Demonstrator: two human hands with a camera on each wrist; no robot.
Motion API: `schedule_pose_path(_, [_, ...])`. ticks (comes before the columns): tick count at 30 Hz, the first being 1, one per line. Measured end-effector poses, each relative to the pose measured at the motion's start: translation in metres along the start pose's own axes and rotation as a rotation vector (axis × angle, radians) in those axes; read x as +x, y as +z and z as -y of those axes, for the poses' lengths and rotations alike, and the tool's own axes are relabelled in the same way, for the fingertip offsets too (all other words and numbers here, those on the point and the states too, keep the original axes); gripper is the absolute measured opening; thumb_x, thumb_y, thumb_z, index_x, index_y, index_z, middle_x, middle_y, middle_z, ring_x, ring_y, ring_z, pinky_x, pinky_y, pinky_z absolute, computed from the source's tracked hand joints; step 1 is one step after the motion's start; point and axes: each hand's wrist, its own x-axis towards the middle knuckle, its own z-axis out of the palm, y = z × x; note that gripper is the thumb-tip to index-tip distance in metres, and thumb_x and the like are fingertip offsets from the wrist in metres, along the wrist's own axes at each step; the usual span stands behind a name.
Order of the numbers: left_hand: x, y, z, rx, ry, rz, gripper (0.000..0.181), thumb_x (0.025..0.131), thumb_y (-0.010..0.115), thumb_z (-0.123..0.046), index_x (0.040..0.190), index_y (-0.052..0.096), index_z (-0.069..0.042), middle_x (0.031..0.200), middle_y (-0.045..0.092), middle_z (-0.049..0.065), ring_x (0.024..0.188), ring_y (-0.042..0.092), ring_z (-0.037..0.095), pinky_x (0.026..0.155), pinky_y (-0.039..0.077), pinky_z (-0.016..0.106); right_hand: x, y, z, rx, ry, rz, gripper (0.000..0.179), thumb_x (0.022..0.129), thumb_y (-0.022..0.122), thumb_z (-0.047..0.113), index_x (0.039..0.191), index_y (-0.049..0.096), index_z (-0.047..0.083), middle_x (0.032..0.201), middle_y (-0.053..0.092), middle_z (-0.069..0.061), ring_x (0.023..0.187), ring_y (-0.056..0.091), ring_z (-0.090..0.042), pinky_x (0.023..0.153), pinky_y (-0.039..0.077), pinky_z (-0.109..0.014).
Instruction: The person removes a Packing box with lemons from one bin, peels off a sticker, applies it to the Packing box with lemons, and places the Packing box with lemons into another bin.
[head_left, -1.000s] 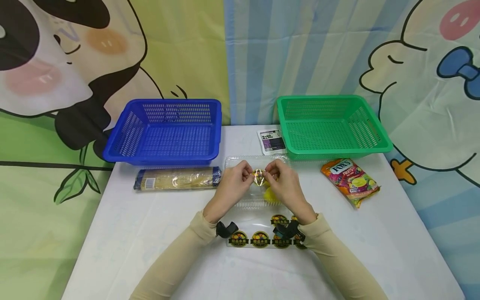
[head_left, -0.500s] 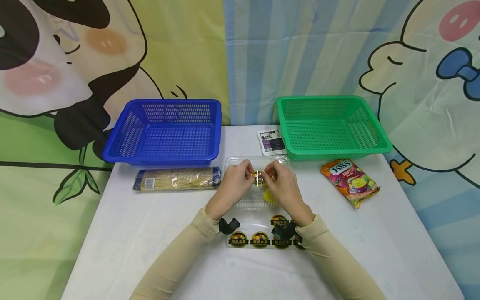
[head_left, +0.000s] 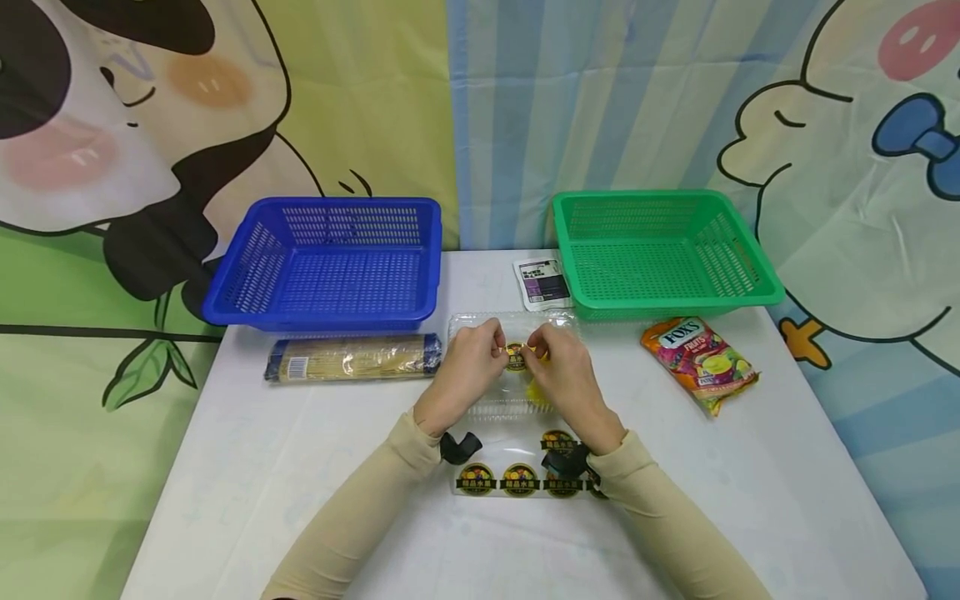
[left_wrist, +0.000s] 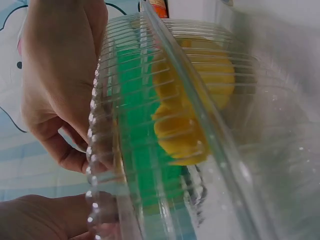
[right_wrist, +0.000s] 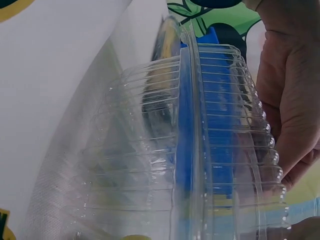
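My left hand (head_left: 471,362) and right hand (head_left: 564,371) meet over a clear plastic clamshell box (head_left: 498,407). Between their fingertips is a round black-and-gold sticker (head_left: 515,357), thumb and finger of each hand pinching its opposite edges, close over the lid. Through the ribbed wall, the left wrist view shows a rounded yellow thing (left_wrist: 192,85) inside the box. The right wrist view gives the box's ribbed side (right_wrist: 135,140) with its lid down. Nearer me lies a clear sheet of the same stickers (head_left: 520,479), partly covered by the right wrist's camera strap.
A blue basket (head_left: 322,321) stands back left and a green basket (head_left: 678,308) back right. A noodle pack (head_left: 352,358) lies left of the box, a Fox's candy bag (head_left: 701,365) to the right. A small white-and-purple packet (head_left: 542,284) touches the green basket.
Both hands stay over the lid with the sticker, shifting only slightly. The sticker's bright glare has faded, so its print shows more clearly.
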Motion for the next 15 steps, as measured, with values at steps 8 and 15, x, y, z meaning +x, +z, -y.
schedule_pose_path(8, [-0.013,0.006,0.007,0.164,0.11,-0.082,0.014,0.094,0.073,-0.007,0.108,0.075,-0.007,0.076,0.062,0.004,0.068,0.055,0.017,0.058,0.047,0.029,-0.005,-0.002,0.0,-0.038,-0.069,0.066,0.011,0.093,0.077,0.004,0.104,0.079,0.006,0.082,0.059,-0.01,0.079,0.052,-0.026,0.068,0.045,-0.036])
schedule_pose_path(15, [-0.025,0.012,0.015,0.349,0.238,-0.161,0.02,0.095,0.075,-0.013,0.114,0.082,-0.014,0.08,0.057,0.004,0.074,0.051,0.018,0.06,0.047,0.029,-0.008,-0.007,-0.004,-0.026,-0.154,0.086,0.023,0.093,0.08,0.014,0.114,0.08,0.005,0.085,0.055,-0.012,0.079,0.045,-0.024,0.07,0.039,-0.035])
